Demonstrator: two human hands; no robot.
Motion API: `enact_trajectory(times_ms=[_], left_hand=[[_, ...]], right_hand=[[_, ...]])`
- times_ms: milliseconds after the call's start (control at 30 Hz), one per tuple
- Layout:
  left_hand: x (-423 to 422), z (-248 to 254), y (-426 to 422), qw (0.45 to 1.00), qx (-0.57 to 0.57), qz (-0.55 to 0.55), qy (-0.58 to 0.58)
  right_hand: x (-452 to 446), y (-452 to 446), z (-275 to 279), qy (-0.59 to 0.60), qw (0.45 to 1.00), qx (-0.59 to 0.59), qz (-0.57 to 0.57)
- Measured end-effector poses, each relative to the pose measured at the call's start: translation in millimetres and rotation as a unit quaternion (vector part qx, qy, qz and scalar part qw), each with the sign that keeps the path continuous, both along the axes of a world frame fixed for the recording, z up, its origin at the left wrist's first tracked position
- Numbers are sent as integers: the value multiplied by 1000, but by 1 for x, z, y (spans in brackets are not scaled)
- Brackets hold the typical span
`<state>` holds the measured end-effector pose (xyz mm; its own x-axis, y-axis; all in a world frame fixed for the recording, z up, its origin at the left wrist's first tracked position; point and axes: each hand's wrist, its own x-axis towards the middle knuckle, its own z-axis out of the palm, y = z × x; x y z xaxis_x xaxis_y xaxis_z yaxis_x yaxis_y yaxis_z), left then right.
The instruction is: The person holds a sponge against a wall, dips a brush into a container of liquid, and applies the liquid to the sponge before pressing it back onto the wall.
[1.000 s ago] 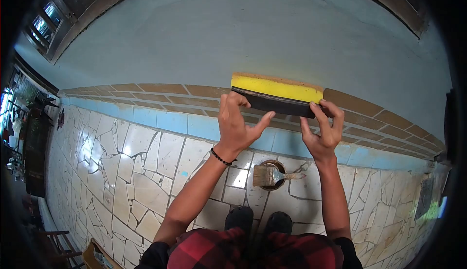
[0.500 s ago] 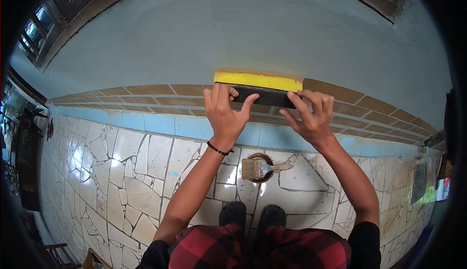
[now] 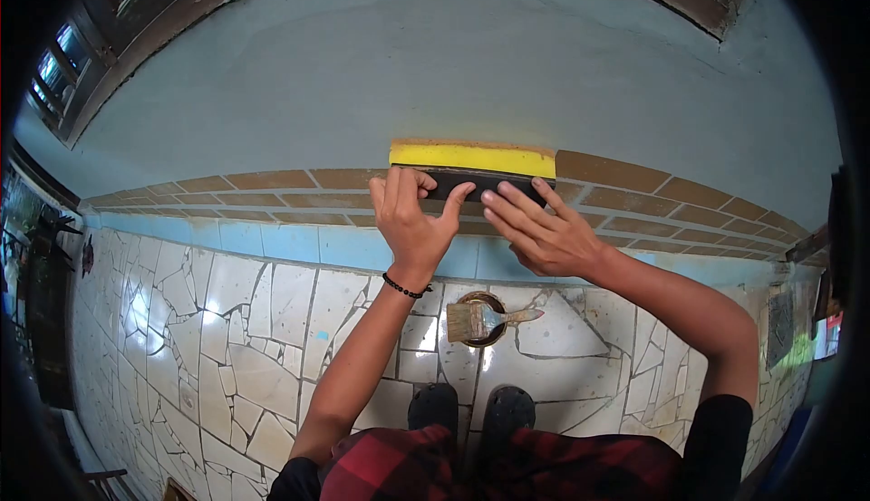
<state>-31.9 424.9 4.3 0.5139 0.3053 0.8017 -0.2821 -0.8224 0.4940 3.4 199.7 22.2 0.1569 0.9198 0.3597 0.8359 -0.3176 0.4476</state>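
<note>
A long yellow-and-black block [image 3: 471,157] with a brownish upper edge lies against the wall, level with the top row of painted bricks. At its left end is my left hand [image 3: 412,216], fingers bent over the black strip and thumb pressed to its front. My right hand [image 3: 539,229] rests on the right part of that strip, its fingers stretched out and apart. Below them on the floor, a worn paintbrush [image 3: 489,320] lies across the mouth of a small round container [image 3: 497,300], whose contents are mostly hidden.
Brown brick shapes with pale joints [image 3: 625,175] run along the grey wall [image 3: 453,66]. Under them is a light blue band [image 3: 290,242]. The floor is irregular stone tile [image 3: 227,320]. My dark shoes [image 3: 509,406] stand close to the container. Wooden frames [image 3: 118,48] edge the wall above.
My right hand has turned and laid its fingers flatter on the black strip, its forearm swinging outward. The left hand keeps its place at the block's left end. The whole view has shifted slightly.
</note>
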Motion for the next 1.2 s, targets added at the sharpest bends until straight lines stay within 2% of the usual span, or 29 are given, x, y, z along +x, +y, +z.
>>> enact_trajectory(times_ms=[67, 167, 467, 767, 1200], left_hand=[[1, 0, 0, 1000, 2, -2, -4], [1, -2, 0, 1000, 15, 3, -7], [6, -10, -10, 999, 25, 15, -15], [5, -7, -6, 999, 28, -31, 9], [17, -24, -3, 1000, 26, -8, -4]], right_hand=[[5, 1, -9, -34, 999, 20, -34], [15, 4, -22, -67, 996, 56, -26], [37, -2, -30, -132, 990, 54, -6], [42, -2, -42, -162, 985, 56, -14], [50, 2, -48, -172, 984, 47, -31]])
